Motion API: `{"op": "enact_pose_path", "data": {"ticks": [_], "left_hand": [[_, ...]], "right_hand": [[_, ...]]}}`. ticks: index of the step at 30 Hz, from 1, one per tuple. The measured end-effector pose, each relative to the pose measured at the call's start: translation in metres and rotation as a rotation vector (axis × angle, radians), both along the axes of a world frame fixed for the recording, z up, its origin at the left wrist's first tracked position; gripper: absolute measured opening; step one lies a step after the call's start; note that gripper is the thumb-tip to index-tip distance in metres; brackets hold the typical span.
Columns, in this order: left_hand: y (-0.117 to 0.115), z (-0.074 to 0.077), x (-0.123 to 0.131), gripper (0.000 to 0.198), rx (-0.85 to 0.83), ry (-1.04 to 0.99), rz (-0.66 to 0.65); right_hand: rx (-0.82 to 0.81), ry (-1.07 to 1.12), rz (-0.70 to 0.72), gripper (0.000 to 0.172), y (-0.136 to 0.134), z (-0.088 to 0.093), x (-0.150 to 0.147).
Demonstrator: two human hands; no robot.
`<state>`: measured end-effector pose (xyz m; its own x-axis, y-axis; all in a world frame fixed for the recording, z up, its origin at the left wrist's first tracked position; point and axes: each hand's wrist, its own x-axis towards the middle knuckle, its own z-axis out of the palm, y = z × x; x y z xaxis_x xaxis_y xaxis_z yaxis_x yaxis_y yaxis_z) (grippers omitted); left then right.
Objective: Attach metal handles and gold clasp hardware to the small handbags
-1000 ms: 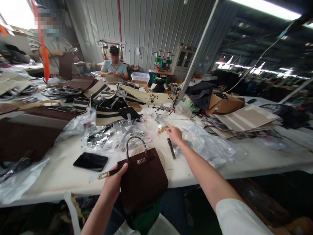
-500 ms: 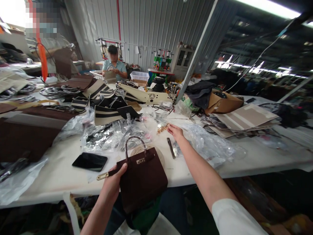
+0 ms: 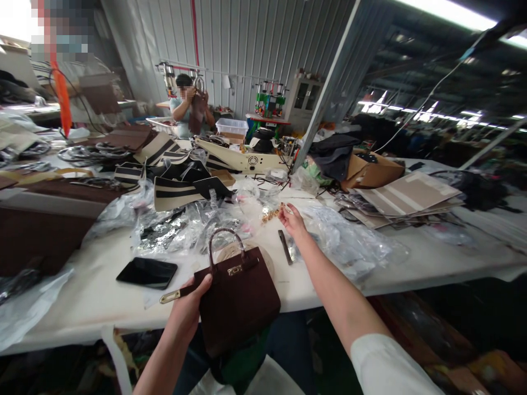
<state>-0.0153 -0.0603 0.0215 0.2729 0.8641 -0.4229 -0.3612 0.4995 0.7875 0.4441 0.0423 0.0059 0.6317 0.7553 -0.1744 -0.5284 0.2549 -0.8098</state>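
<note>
A dark brown handbag (image 3: pixel 241 299) with an upright handle and a gold clasp tilts at the table's front edge. My left hand (image 3: pixel 191 302) grips its left side, the thumb on the front, beside a strap with a gold plate (image 3: pixel 171 297). Farther forward, my right hand (image 3: pixel 292 219) is at a small pile of gold pieces (image 3: pixel 272 214), its fingertips pinched together; what lies between them is too small to make out. A dark narrow tool (image 3: pixel 285 247) rests just below that hand. Behind the bag is a pale round object (image 3: pixel 263 263), partly hidden.
A black phone (image 3: pixel 147 272) lies left of the bag. Clear plastic bags (image 3: pixel 349 241) spread to the right and crumpled ones left of centre. Striped pieces (image 3: pixel 177 192), stacked panels (image 3: pixel 411 195) and a cardboard box (image 3: pixel 370 167) stand farther back. Two people work beyond.
The view has shifted slightly. My right fingers have changed pose at the gold pieces, while my left hand still holds the bag. The seated person in the back has raised a brown bag.
</note>
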Motion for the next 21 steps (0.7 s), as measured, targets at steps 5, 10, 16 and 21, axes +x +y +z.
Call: {"op": "enact_pose_path", "data": {"ticks": [5, 10, 16, 21], "left_hand": [[-0.001, 0.001, 0.000, 0.060, -0.011, -0.005, 0.002], [0.000, 0.001, 0.001, 0.059, 0.000, 0.002, 0.009], [0.000, -0.001, 0.000, 0.064, 0.015, -0.005, -0.009], [-0.001, 0.000, 0.001, 0.066, 0.006, 0.008, 0.002]], "right_hand": [[0.026, 0.067, 0.095, 0.035, -0.007, 0.006, 0.000], [0.018, 0.121, 0.135, 0.014, -0.011, 0.007, 0.002], [-0.089, 0.117, 0.074, 0.023, -0.006, -0.002, 0.008], [-0.227, 0.094, 0.038, 0.017, 0.001, -0.017, 0.009]]}}
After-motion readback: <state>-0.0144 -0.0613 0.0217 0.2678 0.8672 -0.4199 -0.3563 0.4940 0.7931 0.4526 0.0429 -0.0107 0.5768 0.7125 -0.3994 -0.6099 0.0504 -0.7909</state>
